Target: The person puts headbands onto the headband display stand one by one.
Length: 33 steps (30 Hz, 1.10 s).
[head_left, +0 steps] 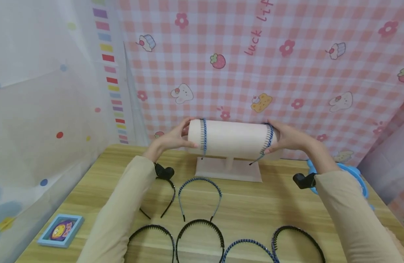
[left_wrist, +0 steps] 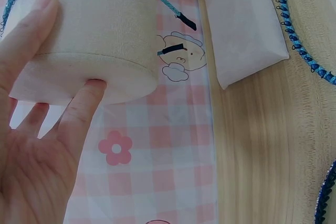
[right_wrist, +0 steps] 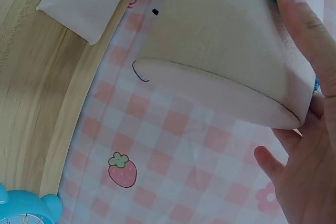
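Note:
A white padded roll on a headband display stand (head_left: pixel 235 140) lies crosswise at the back of the table. Two blue toothed headbands sit around it, a left headband (head_left: pixel 204 137) and a right headband (head_left: pixel 268 138). My left hand (head_left: pixel 173 138) grips the roll's left end, thumb on its front; in the left wrist view one finger (left_wrist: pixel 84 108) touches the flat end. My right hand (head_left: pixel 290 136) spans the right headband, with the thumb at its lower front and a finger near its top. Its other fingers are partly hidden behind the roll in the right wrist view.
Several headbands lie nearer on the wooden table, among them a blue one (head_left: pixel 200 179) and a black one (head_left: pixel 200 221). A small blue-framed picture (head_left: pixel 60 231) is at the left. A blue clock (right_wrist: pixel 23 205) stands at the right. Checked cloth (head_left: pixel 235 80) hangs behind.

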{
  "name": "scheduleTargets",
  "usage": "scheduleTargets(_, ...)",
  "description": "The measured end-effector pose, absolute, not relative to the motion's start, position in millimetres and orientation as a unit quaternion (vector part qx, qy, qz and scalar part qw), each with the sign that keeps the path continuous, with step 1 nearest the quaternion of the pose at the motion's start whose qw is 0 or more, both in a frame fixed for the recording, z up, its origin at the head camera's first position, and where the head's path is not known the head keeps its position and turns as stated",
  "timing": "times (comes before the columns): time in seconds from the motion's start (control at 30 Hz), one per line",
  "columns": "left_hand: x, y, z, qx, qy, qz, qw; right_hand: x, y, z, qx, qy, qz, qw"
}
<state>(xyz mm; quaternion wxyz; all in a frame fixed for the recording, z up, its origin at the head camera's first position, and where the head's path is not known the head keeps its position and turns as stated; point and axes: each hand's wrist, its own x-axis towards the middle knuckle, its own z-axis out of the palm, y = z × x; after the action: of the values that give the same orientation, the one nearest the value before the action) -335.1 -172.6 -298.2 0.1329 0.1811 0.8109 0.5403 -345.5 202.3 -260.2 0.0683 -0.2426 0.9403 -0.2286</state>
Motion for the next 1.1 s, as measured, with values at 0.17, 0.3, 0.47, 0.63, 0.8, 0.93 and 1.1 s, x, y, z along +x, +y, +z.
scheduleTargets(0.17,-335,-174,-298,0.185,0.809,0.542,0.134,-345,195,-258,-0.253,0.942,-0.211,0.059)
scheduleTargets(0.3,-334,-174,-297,0.183,0.808,0.543,0.136,-345,182,-254,-0.262,0.946,-0.184,0.052)
scheduleTargets(0.47,-333,-174,-297,0.181,0.808,0.544,0.136,-347,163,-252,-0.278,0.947,-0.155,0.048)
scheduleTargets(0.63,-334,-173,-298,0.183,0.806,0.546,0.137,-350,150,-252,-0.291,0.945,-0.145,0.038)
scheduleTargets(0.8,-333,-173,-297,0.178,0.806,0.546,0.141,-351,135,-252,-0.314,0.938,-0.142,0.030)
scheduleTargets(0.93,-333,-173,-297,0.174,0.806,0.547,0.143,-351,121,-252,-0.334,0.932,-0.137,0.029)
scheduleTargets(1.1,-333,-173,-297,0.173,0.807,0.547,0.141,-352,105,-251,-0.337,0.932,-0.128,0.038)
